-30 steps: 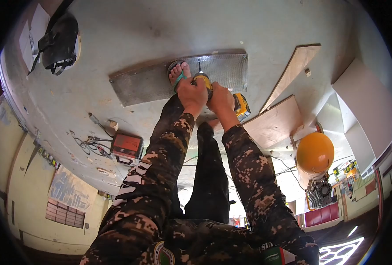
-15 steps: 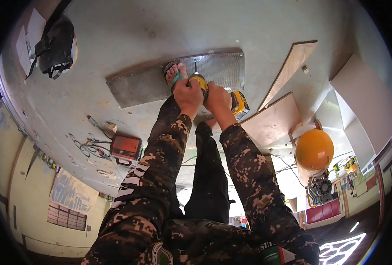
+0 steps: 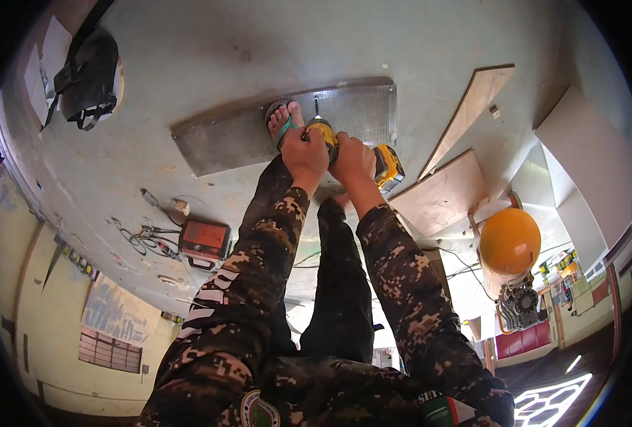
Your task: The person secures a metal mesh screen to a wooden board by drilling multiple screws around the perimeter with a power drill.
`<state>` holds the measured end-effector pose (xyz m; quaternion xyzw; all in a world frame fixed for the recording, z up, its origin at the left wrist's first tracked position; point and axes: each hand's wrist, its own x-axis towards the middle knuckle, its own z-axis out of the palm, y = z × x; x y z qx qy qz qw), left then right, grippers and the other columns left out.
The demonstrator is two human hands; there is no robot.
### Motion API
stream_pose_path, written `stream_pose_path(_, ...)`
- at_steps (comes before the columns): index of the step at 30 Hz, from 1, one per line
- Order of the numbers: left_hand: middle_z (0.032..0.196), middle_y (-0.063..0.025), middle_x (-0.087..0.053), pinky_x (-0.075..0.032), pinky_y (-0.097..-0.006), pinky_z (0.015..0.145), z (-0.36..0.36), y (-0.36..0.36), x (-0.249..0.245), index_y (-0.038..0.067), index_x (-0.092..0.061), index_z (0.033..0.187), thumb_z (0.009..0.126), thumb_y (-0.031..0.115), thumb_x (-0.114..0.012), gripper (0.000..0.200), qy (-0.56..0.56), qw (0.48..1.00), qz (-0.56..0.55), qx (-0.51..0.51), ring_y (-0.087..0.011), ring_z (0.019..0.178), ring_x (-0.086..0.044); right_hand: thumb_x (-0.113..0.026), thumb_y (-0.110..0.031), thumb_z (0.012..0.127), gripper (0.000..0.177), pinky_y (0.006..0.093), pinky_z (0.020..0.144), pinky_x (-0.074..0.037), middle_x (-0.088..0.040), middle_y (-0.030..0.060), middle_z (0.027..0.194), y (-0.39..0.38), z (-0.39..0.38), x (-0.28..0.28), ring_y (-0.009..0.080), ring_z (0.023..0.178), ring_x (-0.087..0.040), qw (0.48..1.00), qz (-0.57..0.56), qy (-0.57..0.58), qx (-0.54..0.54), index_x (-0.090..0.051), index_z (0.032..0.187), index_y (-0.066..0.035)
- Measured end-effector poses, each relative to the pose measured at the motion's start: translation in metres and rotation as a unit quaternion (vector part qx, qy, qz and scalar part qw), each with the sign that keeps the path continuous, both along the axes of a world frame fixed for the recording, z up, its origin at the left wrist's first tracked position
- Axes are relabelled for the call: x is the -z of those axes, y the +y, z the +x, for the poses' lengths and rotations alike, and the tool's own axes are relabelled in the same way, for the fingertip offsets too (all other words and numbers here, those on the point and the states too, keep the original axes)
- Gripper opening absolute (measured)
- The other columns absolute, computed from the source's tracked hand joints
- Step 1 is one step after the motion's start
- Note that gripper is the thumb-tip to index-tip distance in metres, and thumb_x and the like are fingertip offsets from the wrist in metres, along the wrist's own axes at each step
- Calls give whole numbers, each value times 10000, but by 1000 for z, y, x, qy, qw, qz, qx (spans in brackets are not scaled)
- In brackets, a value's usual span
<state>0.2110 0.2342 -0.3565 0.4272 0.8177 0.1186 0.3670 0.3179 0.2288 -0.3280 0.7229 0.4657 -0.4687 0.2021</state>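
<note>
Only slight view drift since earlier frame; yellow-and-black cordless drill (image 3: 322, 130) stayed over grey perforated metal sheet (image 3: 365, 117). Left hand (image 3: 305, 158) had fingers curled closed round drill's front, seemingly steadying it; right hand (image 3: 353, 162) wrapped rear grip, trigger finger hard to tell. Foot (image 3: 294, 114) in green-strapped sandal (image 3: 283, 132) rested on sheet, apparently pinning it against grey floor (image 3: 273, 43).

On the floor (image 3: 316, 43), a foot (image 3: 285, 122) rests on the panel (image 3: 230, 142), left of the drill (image 3: 323, 135). The mask (image 3: 92, 80) lies farther left; the plank (image 3: 476, 103), right. Nearer the person sit the box (image 3: 205, 238), left, and the tank (image 3: 510, 240), right.
</note>
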Motion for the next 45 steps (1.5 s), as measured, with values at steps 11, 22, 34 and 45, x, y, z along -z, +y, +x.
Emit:
stream_pose_path(11, 749, -225, -666, -509, -441, 711, -3, 8, -6, -41, -689, 848, 873, 315, -573, 375, -20, 999, -26, 36, -380, 719, -654, -747, -267, 787, 383, 456, 841, -550, -713, 148, 1019, -4, -10, -2, 346, 981, -707, 999, 2, -15, 44, -573, 1089, -109)
stream_pose_path(22, 803, -248, -673, -519, -475, 775, -5, 20, -12, -39, -715, 852, 832, 310, -588, 371, -29, 996, -32, 72, -428, 806, -663, -786, -261, 783, 415, 449, 875, -554, -714, 183, 1059, 10, -9, -11, 360, 1038, -692, 994, -62, 19, 83, -593, 1105, -84)
stream_pose_path(34, 1334, -341, -521, -193, -499, 1189, -22, 17, 3, -34, -600, 1295, 883, 324, -521, 552, -51, 985, -95, 134, -504, 1350, -381, -816, -292, 765, 444, 453, 885, -552, -717, 190, 1055, 4, -17, -6, 365, 1030, -696, 992, -50, 17, 113, -599, 1087, -75)
stream_pose_path(45, 1127, -269, -673, -501, -468, 886, -62, 27, 77, 18, -698, 1116, 863, 308, -591, 399, -117, 979, -136, 92, -453, 1005, -637, -798, -233, 755, 409, 463, 861, -549, -715, 180, 1036, 5, -15, -16, 370, 1011, -688, 988, -27, 21, 153, -591, 1072, -81)
